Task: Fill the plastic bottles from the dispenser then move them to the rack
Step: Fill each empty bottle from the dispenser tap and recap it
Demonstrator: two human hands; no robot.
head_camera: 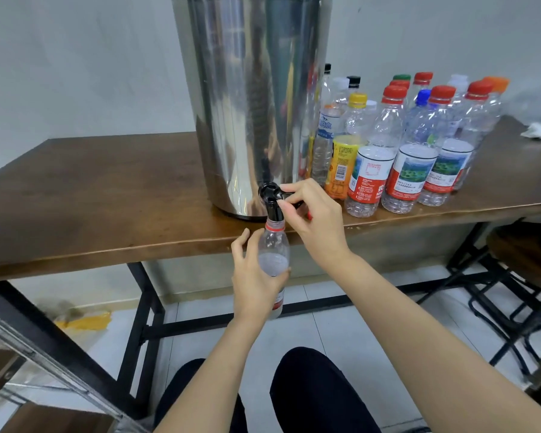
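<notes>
While left hand (pixel 256 278) grips bottle (pixel 274 245) under tap (pixel 270 200), right hand (pixel 314 220) pinches lever (pixel 295 204), capped empties (pixel 398 157) beside.

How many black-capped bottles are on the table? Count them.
2. One black-capped bottle stands beside the dispenser; the other just right of it. Others may be hidden.

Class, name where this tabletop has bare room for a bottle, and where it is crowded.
Free: the tabletop left of the dispenser, to its front edge; a strip between the bottle cluster and the crumpled tissue. Crowded: right of the dispenser.
</notes>
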